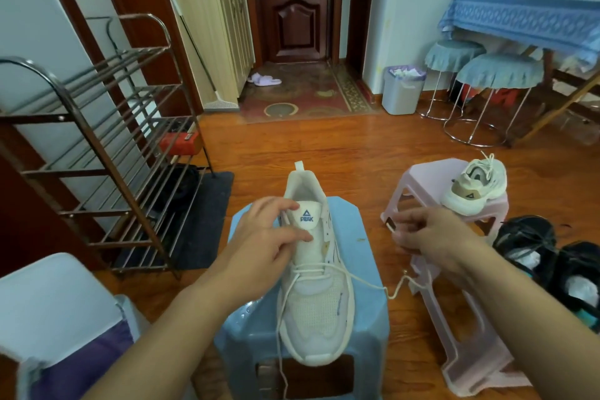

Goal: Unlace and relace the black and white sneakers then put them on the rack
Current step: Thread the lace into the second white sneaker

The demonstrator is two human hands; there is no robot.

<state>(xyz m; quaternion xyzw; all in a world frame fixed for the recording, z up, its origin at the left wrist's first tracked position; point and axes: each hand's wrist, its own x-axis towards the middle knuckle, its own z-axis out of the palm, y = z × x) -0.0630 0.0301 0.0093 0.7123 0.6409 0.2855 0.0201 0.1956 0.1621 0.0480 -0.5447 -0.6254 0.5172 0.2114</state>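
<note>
White PEAK sneaker sits on the blue stool, toe toward the near edge, heel at the far edge. Lace is threaded only through the lower eyelets; upper eyelets look bare, loose ends trail off the stool's near and right edges. Can't tell whether this is mid-unlace or mid-relace. Left hand rests on the tongue and left collar, fingers loosely curled and pinching at an upper eyelet or lace end, blurred. Right hand is off the stool's right edge, fingers pressed together, apparently pinching the lace end; contact not clear. Second sneaker stands laced on the pink stool's far right corner. Shoe rack at left holds none of them. Dark pair on the floor at right, untouched as far as visible. Most of the task remains.
</note>
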